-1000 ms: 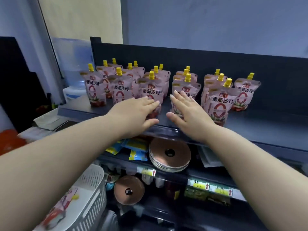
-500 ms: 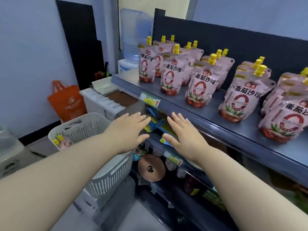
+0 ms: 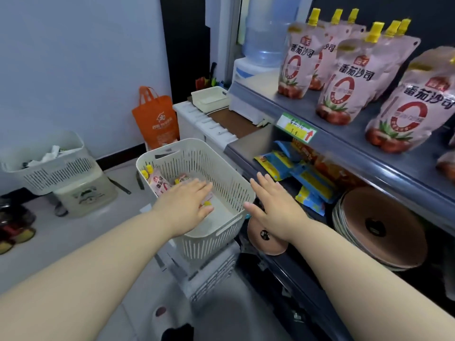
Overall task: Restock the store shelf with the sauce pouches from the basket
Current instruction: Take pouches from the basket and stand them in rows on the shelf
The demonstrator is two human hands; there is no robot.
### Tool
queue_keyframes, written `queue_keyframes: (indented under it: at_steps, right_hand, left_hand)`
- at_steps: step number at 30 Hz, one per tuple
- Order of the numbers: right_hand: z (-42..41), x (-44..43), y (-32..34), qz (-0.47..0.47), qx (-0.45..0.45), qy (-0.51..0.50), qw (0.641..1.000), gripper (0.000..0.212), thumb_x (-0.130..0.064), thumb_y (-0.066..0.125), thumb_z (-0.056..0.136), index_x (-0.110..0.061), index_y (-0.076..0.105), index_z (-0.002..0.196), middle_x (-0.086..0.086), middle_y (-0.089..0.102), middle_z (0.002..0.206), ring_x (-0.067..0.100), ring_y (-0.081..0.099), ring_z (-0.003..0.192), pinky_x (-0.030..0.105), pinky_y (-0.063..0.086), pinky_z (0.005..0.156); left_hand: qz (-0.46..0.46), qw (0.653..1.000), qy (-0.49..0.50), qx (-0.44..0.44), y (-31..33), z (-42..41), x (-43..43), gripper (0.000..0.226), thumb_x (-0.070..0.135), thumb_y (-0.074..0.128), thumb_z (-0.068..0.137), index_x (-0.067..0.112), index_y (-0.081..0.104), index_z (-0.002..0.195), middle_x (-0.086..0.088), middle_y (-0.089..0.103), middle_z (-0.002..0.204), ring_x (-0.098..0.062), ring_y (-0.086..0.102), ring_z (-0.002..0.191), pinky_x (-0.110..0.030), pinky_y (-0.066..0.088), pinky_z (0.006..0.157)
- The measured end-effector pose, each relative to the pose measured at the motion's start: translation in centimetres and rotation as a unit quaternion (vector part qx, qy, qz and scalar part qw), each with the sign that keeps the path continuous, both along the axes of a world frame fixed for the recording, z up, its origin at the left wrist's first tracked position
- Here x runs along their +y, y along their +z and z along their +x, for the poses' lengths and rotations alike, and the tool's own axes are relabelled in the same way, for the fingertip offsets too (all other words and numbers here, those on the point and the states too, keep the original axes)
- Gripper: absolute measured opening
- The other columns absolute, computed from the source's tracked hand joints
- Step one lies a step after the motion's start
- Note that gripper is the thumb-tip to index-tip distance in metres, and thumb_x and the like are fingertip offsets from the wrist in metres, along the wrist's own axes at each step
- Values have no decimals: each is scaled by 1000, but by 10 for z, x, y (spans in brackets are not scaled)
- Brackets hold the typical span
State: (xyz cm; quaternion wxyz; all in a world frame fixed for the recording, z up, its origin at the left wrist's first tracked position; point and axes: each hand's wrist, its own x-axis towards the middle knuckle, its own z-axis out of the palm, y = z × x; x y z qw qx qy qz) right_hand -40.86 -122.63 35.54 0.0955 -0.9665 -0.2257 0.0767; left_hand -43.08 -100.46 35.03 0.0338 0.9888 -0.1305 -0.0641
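Note:
A cream slatted basket (image 3: 222, 173) stands to the left of the shelf unit. Pink sauce pouches with yellow caps (image 3: 157, 180) lie in its far left corner. My left hand (image 3: 187, 205) is inside the basket, palm down with fingers spread over a pouch; a yellow cap shows under it, and I cannot tell if it grips. My right hand (image 3: 273, 205) hovers open at the basket's right rim, holding nothing. Several pouches (image 3: 344, 80) stand upright in rows on the grey top shelf (image 3: 283, 107).
Lower shelves hold blue and yellow snack packs (image 3: 305, 178) and brown round discs (image 3: 384, 230). A water dispenser (image 3: 261, 40) stands past the shelf end. On the floor are an orange bag (image 3: 155, 119), a second basket of scraps (image 3: 49, 163) and a stacked crate under the cream basket.
Both hands left the pouches on the top shelf and came down to the left. My left hand has entered the basket; my view turned left and down with them.

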Motion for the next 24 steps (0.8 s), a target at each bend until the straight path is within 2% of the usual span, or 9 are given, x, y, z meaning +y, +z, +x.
queue_keyframes:
  at_steps: [6,10,14,18,21,24]
  right_hand:
    - [33,60,-30,8,41,-25,999,70,-52,29,96,-15,6,151,3,-5,160,14,-9,146,26,-8,115]
    - [57,101,-51,17,83,-88,992,70,-52,31,97,-15,7,151,4,-3,160,15,-6,147,23,-9,112]
    - [71,130,-76,26,125,-146,981,70,-53,29,96,-17,7,151,5,-4,160,16,-6,147,27,-7,115]
    - [62,147,-99,22,160,-194,968,69,-52,28,97,-16,7,152,6,-4,160,17,-5,147,27,-5,116]
    - [49,150,-111,15,189,-225,956,68,-52,27,97,-16,7,151,7,-4,160,18,-6,147,28,-6,115]
    - [47,152,-118,14,192,-242,951,67,-51,27,98,-16,7,151,6,-3,160,18,-6,147,33,-5,118]
  left_hand:
    - [-7,1000,1,20,-26,44,61,62,48,32,96,21,14,150,3,15,157,-14,13,144,-35,10,116]
    - [-20,998,-21,50,-36,90,104,62,47,32,96,22,13,149,4,16,157,-13,12,145,-37,13,118]
    - [-14,995,-63,81,-49,129,131,60,46,33,97,23,14,149,5,17,157,-12,14,144,-34,15,116]
    - [21,987,-91,128,-77,151,144,58,46,34,96,23,20,148,2,24,155,-22,28,140,-48,24,112]
    - [18,979,-96,178,-91,160,145,56,44,35,95,23,25,146,-1,31,152,-26,37,134,-44,34,106]
    - [-8,975,-87,203,-95,171,144,55,41,37,96,22,25,146,-4,32,151,-24,36,135,-39,33,108]
